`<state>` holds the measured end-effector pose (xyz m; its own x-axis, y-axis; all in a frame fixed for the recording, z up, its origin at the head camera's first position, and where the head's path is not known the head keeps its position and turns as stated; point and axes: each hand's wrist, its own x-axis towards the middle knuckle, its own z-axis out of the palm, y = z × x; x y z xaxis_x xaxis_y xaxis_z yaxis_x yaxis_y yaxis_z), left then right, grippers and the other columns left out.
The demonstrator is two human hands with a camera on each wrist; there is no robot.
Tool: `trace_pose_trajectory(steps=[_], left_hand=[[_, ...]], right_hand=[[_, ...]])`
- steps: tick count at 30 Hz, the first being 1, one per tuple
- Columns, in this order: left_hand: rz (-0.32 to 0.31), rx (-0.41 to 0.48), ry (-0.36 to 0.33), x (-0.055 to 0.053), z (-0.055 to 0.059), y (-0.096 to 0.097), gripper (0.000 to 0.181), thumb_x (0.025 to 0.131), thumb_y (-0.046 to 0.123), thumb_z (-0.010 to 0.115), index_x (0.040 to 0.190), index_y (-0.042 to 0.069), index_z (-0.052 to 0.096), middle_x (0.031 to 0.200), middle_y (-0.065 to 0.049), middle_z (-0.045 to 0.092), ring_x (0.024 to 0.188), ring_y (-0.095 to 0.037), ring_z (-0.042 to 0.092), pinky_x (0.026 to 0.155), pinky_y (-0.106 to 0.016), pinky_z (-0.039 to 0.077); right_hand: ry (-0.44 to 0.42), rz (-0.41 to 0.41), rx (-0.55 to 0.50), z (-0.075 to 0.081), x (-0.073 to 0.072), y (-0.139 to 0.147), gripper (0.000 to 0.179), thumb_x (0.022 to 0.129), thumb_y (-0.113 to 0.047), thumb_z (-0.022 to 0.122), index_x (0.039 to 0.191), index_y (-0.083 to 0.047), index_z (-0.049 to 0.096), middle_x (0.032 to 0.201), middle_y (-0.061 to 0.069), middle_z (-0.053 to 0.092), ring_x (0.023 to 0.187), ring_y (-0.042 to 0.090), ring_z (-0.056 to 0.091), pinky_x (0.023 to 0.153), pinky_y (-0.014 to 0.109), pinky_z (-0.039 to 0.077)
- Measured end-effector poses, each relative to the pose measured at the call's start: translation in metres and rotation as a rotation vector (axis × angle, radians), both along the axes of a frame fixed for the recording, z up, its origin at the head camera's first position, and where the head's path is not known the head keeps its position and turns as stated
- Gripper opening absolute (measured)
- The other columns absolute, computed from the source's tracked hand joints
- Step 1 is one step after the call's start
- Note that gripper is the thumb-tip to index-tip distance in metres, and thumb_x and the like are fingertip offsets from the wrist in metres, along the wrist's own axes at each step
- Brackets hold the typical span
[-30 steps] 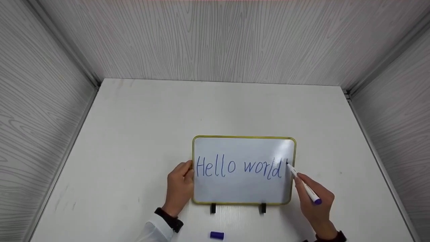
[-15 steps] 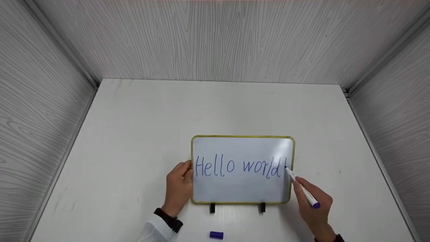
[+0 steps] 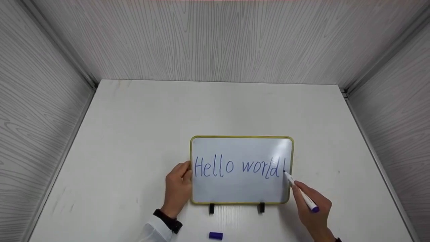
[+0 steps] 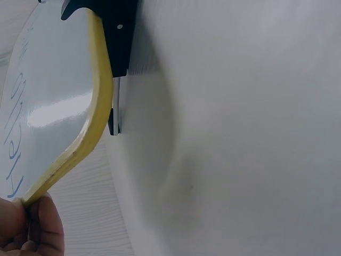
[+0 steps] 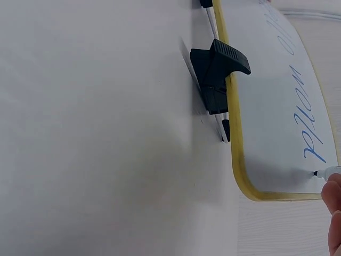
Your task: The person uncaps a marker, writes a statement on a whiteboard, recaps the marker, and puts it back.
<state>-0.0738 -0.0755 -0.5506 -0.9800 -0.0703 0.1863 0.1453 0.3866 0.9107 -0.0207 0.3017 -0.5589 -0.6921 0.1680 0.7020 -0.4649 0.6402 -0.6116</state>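
Note:
A small whiteboard (image 3: 235, 191) with a yellow frame stands propped on black feet, bearing "Hello world" in blue and a vertical stroke after it. My left hand (image 3: 178, 190) pinches the board's left edge between thumb and fingers; the left wrist view shows the thumb (image 4: 11, 217) on the front. On the other side my right hand (image 3: 313, 208) grips a white marker (image 3: 304, 196) with a purple end. Its dark tip meets the board at the bottom of the stroke, near the right edge. In the right wrist view only the fingers (image 5: 333, 194) and the marker's tip end show.
A purple marker cap (image 3: 215, 235) lies on the white table (image 3: 151, 117) in front of the board. Black clip feet (image 5: 213, 80) hold the board's lower edge. Wood-grain panels (image 3: 215, 40) wall the table at the back and both sides.
The marker tip has moved down the board, lengthening the stroke after "world", and my right hand has moved down with it. The left hand keeps its hold on the edge.

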Motion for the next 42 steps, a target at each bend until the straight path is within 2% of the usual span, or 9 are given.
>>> trace_pose_trajectory(steps=[4,8,10,13,15,18,21,34,42], left_hand=[[0.004,0.021,-0.029,0.0004,0.0013,0.0002,0.035,0.098,-0.013,0.060,0.132,-0.008,0.067,0.107,-0.008,0.069,0.096,-0.017,0.066,0.081,-0.032,0.058],[0.005,0.021,-0.036,0.0004,0.0013,0.0008,0.034,0.099,-0.011,0.059,0.132,-0.008,0.067,0.106,-0.007,0.069,0.094,-0.016,0.065,0.079,-0.029,0.057],[0.009,0.014,-0.025,0.0006,0.0013,0.0008,0.034,0.098,-0.012,0.059,0.131,-0.009,0.067,0.105,-0.007,0.069,0.094,-0.016,0.065,0.079,-0.029,0.056],[0.019,0.006,-0.011,0.0008,0.0009,0.0006,0.034,0.097,-0.013,0.059,0.130,-0.008,0.068,0.104,-0.007,0.069,0.092,-0.016,0.065,0.077,-0.028,0.055],[0.024,0.013,-0.012,0.0012,0.0013,0.0007,0.034,0.097,-0.013,0.059,0.129,-0.007,0.069,0.103,-0.006,0.069,0.091,-0.015,0.064,0.076,-0.028,0.056],[0.030,0.018,-0.013,0.0012,0.0024,0.0014,0.033,0.098,-0.013,0.059,0.128,-0.006,0.070,0.102,-0.005,0.069,0.091,-0.015,0.064,0.075,-0.028,0.056],[0.026,-0.002,-0.004,0.0009,0.0040,0.0027,0.032,0.098,-0.013,0.058,0.127,-0.006,0.070,0.101,-0.005,0.068,0.090,-0.015,0.065,0.075,-0.029,0.056],[0.004,-0.014,-0.018,0.0010,0.0058,0.0043,0.032,0.100,-0.012,0.057,0.130,-0.007,0.068,0.101,-0.005,0.068,0.090,-0.014,0.066,0.075,-0.030,0.058],[0.009,-0.081,0.061,0.0010,0.0028,0.0035,0.032,0.097,-0.015,0.059,0.127,-0.009,0.069,0.100,-0.008,0.069,0.088,-0.016,0.066,0.073,-0.030,0.057]], right_hand=[[0.011,0.018,-0.012,0.0020,0.0000,0.0001,0.017,0.076,0.015,0.075,0.093,0.012,0.078,0.086,0.027,0.075,0.088,0.004,0.075,0.081,0.011,0.052],[0.088,0.063,-0.049,0.0060,0.0003,0.0009,0.016,0.074,0.019,0.072,0.089,0.016,0.076,0.080,0.026,0.074,0.081,-0.003,0.072,0.074,0.010,0.053],[0.129,0.078,-0.056,0.0072,0.0006,0.0011,0.009,0.081,0.011,0.074,0.087,0.017,0.075,0.077,0.024,0.074,0.075,-0.001,0.071,0.072,0.009,0.052],[0.159,0.083,-0.048,0.0069,0.0011,0.0010,0.018,0.088,-0.001,0.076,0.085,0.017,0.075,0.076,0.023,0.074,0.072,0.001,0.070,0.072,0.009,0.052],[0.135,0.076,-0.034,0.0054,0.0017,0.0012,0.018,0.088,-0.003,0.076,0.086,0.015,0.076,0.077,0.023,0.074,0.075,-0.002,0.069,0.074,0.009,0.051],[0.105,0.078,-0.028,0.0029,0.0016,0.0015,0.011,0.078,0.009,0.074,0.087,0.015,0.076,0.079,0.025,0.074,0.079,-0.003,0.070,0.076,0.009,0.052],[0.093,0.065,-0.018,0.0014,0.0010,0.0017,0.017,0.071,0.015,0.073,0.088,0.014,0.077,0.078,0.025,0.074,0.078,-0.002,0.070,0.075,0.009,0.051],[0.075,0.033,-0.012,-0.0003,0.0020,-0.0005,0.025,0.065,0.021,0.072,0.088,0.013,0.077,0.079,0.027,0.074,0.084,-0.006,0.069,0.077,0.009,0.052],[0.118,0.078,-0.035,-0.0010,-0.0001,0.0011,0.021,0.069,0.019,0.072,0.088,0.014,0.077,0.080,0.023,0.075,0.082,-0.001,0.072,0.077,0.011,0.053]])
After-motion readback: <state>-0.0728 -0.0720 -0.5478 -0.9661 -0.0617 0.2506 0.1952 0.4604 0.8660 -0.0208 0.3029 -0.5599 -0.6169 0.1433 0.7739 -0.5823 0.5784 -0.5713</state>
